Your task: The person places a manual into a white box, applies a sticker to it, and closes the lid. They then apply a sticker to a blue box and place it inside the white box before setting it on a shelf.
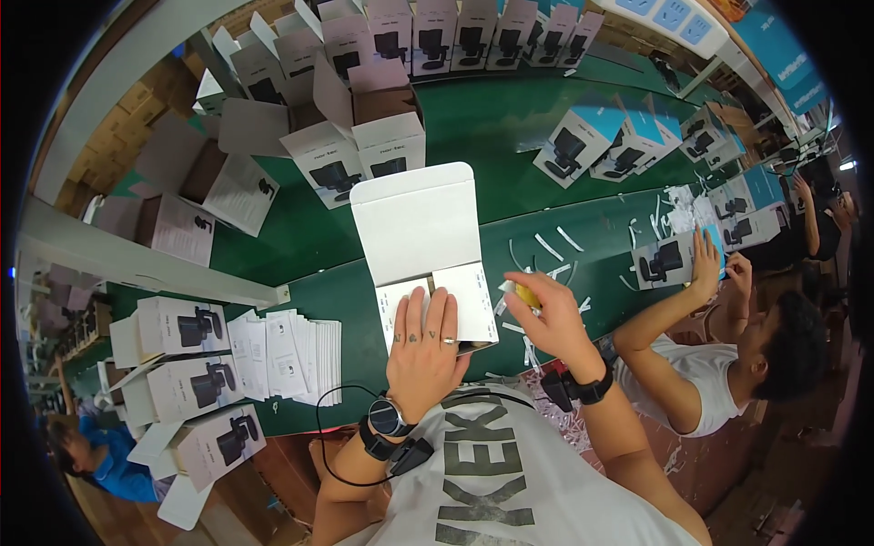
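1. The green table [482,109] is the widest thing here, running under and around the open white box.
2. A long row of printed cartons [434,36] stands along the table well beyond the white box.
3. A co-worker [678,382] in a white top is to the right of the white box, one hand laid on a printed carton [665,262].
4. The open white box [414,223] sits straight in front of the person — lid up and leaning away, inner flaps folded inward with a narrow gap between them.
5. White booklets [319,359] lie in an overlapping row left of the white box.
6. The left hand [426,353] rests palm down on the white box's inner flaps, fingers stretched out and slightly spread, gripping nothing.
7. The right hand [557,318] is just to the right of the white box, its thumb and fingers curled closed around a small yellow object [526,296] — partly hidden, so its kind is unclear.
8. A round wristwatch [386,419] is on the left wrist, on the person's side of the white box.
9. Thin white strips [548,246] are scattered right of the white box.
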`<state>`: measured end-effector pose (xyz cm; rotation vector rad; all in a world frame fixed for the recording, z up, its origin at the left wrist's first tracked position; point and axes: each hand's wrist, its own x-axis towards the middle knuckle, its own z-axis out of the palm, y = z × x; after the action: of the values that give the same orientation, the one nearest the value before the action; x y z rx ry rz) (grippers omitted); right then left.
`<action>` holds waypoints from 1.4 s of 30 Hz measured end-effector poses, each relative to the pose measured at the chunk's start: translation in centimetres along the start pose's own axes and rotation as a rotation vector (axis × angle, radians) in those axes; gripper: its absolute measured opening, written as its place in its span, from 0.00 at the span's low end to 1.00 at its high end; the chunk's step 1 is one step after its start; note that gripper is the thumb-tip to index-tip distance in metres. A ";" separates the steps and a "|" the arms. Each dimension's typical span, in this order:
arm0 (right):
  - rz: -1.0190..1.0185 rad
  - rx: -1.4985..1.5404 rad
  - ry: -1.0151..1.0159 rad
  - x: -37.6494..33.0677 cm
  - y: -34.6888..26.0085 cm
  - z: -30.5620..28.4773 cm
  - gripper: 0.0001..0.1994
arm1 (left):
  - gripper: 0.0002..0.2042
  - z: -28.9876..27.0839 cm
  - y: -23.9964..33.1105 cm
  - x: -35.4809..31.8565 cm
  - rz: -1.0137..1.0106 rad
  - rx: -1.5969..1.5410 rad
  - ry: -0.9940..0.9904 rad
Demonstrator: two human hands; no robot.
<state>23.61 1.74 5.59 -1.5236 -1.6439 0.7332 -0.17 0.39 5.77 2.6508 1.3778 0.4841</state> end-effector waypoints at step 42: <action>0.035 -0.303 0.109 -3.6 3.9 -2.0 0.09 | 0.34 1.0 2.2 -1.3 0.032 0.104 -0.063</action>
<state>27.38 -1.49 2.93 -1.7741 -1.7064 0.4229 1.17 -1.85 5.05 2.7483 1.3808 0.3374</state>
